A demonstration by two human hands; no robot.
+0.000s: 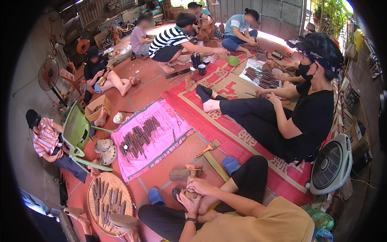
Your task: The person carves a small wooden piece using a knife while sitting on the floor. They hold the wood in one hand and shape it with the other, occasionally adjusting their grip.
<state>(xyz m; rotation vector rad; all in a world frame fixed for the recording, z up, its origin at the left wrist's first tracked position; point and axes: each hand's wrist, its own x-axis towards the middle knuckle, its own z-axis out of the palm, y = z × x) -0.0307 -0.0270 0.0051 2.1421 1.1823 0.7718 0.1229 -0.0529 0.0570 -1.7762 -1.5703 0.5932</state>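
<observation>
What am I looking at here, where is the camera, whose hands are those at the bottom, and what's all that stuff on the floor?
There is no machine here. The camera sits on a person's head and looks down through a very wide lens, which bends the edges. That person sits on the tiled floor, and their arms come in from below. The left hand, with a wristband, and the right hand both grip a small brown piece held upright. Nearby lie a brush and a wooden slat. Further left, dark sticks lie on a pink sheet, with more on a round woven tray. Other people sit around, working.
</observation>
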